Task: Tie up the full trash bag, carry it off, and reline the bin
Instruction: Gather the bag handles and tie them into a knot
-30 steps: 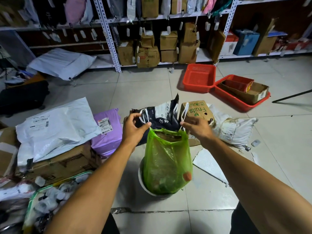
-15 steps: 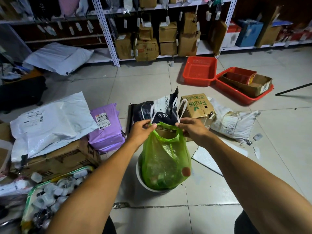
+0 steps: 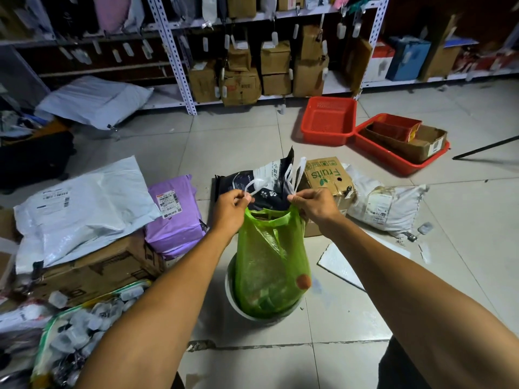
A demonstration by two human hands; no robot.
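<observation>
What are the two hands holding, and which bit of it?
Both hold the green trash bag by its white drawstring loops at the top: the left hand pinches the left loop, the right hand the right loop.

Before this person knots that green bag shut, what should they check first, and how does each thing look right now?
1. Left hand pinches its white drawstring loop: ok.
2. Right hand pinches the other loop: ok.
3. Green trash bag mouth drawn closed: not ok, it gapes between the hands.
4. Bag lifted clear of the white bin: not ok, its bottom sits inside.
5. Bag free of tears: cannot tell; an orange item bulges at the side.
</observation>
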